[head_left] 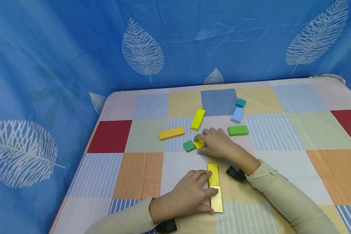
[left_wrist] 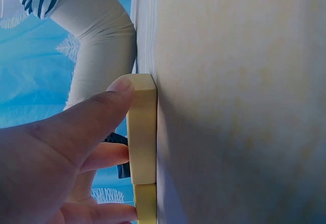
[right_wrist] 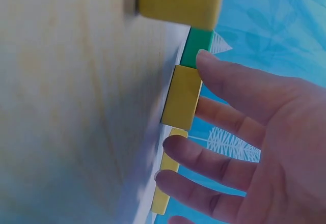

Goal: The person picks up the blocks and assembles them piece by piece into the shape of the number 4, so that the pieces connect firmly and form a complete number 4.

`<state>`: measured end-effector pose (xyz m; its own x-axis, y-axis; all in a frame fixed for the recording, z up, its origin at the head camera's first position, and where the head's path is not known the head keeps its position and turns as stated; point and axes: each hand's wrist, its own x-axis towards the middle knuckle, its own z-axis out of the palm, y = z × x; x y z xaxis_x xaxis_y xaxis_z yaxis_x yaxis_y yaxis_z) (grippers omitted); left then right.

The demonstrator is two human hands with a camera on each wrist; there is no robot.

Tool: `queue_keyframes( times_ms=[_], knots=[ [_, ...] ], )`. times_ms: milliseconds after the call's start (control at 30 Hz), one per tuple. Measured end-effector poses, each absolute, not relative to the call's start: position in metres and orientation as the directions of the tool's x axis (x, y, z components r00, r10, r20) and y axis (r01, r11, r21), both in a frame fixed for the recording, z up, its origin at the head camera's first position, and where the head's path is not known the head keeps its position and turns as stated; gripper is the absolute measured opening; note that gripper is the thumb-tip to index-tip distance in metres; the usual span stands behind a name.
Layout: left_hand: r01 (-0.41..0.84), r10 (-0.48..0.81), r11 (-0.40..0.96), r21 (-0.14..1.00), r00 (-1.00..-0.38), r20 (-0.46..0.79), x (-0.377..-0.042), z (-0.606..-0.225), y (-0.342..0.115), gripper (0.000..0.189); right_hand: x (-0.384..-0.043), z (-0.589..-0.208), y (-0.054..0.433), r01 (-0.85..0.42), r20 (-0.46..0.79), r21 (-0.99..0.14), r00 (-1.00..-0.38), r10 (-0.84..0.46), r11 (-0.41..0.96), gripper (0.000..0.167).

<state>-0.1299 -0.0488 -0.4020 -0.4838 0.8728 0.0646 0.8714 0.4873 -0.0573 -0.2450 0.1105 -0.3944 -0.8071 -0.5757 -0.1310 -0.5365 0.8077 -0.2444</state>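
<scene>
My left hand point(head_left: 190, 191) lies beside two blocks set end to end, a yellow block point(head_left: 213, 175) and a paler gold block point(head_left: 217, 203). Its extended fingers touch both blocks, and the thumb rests at the gold block's near end, as the left wrist view also shows. Farther forward, my right hand point(head_left: 216, 143) pinches a short yellow block point(right_wrist: 182, 98) between thumb and index finger. That block meets a small green block point(head_left: 188, 146) at its left end. In the right wrist view the other fingers stretch out past the held block.
Around the right hand lie an orange-yellow block point(head_left: 171, 133), a bright yellow block point(head_left: 197, 119), a longer green block point(head_left: 238, 130), a light blue block point(head_left: 237, 115) and a teal block point(head_left: 240, 103). A patchwork cloth point(head_left: 143, 172) covers the table; a blue leaf-print curtain point(head_left: 181, 42) hangs behind.
</scene>
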Motion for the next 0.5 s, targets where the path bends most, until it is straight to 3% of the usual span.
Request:
queue_keyframes(
  times_ms=[500],
  knots=[
    [0.870,0.872,0.489,-0.061,-0.486,0.061,-0.129,-0.401,-0.050,0.050,-0.236,-0.384,0.129,-0.570,-0.113,-0.269,-0.782,-0.613,0.777,0.032]
  ],
)
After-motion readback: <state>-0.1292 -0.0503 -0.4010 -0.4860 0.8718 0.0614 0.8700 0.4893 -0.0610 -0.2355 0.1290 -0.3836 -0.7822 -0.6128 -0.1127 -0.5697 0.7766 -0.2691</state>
